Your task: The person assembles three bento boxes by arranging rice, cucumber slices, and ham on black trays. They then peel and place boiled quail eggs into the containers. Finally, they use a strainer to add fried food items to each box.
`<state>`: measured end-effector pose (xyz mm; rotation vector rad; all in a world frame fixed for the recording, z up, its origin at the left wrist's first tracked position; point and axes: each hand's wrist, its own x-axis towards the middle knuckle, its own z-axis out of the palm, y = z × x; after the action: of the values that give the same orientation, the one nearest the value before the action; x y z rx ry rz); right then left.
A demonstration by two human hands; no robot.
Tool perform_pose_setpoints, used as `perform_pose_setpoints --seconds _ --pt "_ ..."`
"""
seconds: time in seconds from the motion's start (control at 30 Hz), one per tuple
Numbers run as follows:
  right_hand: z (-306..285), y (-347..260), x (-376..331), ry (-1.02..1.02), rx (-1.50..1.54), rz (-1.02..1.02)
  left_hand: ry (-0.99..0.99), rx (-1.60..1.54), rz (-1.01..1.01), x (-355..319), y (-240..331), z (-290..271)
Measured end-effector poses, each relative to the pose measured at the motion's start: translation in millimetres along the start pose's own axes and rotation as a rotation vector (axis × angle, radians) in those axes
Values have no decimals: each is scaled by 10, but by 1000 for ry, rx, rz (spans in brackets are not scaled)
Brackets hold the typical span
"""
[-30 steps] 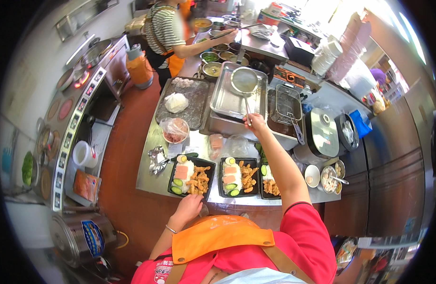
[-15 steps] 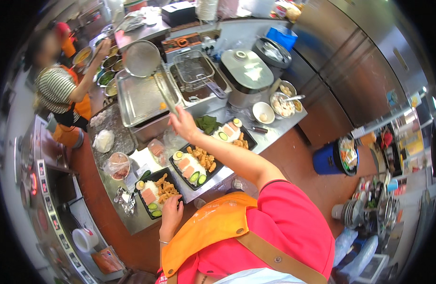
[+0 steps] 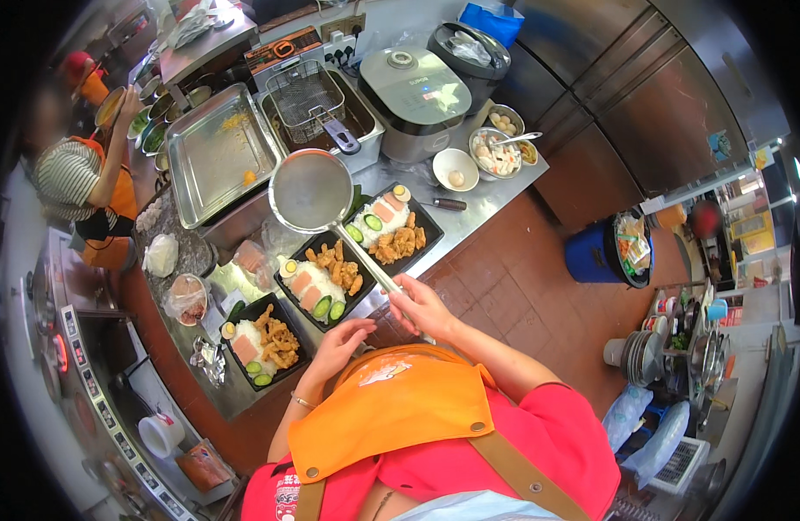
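My right hand (image 3: 419,306) grips the handle of a long-handled round mesh strainer (image 3: 311,193). Its head hangs above the table, between the fryer and the food trays. My left hand (image 3: 339,346) holds nothing; its slightly bent fingers are just below the middle black food tray (image 3: 357,313). Similar trays stand to the left (image 3: 301,354) and right (image 3: 432,240). White rice, pink meat slices, cucumber slices, half an egg and golden-brown fried pieces fill each one. The strainer's handle crosses between the middle and right trays.
Behind the trays stand a shallow metal pan (image 3: 204,187), a fryer basket (image 3: 304,100) and a rice cooker (image 3: 415,100). Bowls with eggs (image 3: 456,171) and chopped food (image 3: 495,154) sit at the right. Another person (image 3: 83,178) works at the far left. A blue bin (image 3: 591,253) stands on the floor.
The strainer has come from above the metal pan toward me, with my right hand drawn back near my apron. My left hand has left the left tray and moved right.
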<state>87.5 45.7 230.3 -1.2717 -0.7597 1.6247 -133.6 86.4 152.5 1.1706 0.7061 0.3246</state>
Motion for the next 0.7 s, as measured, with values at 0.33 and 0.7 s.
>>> perform_pose_setpoints --seconds 0.33,0.7 --pt "208 -224 507 -110 26 -172 396 -530 143 388 402 350" --pt "1063 -463 2658 -38 2 -104 548 -466 260 -161 537 -66"
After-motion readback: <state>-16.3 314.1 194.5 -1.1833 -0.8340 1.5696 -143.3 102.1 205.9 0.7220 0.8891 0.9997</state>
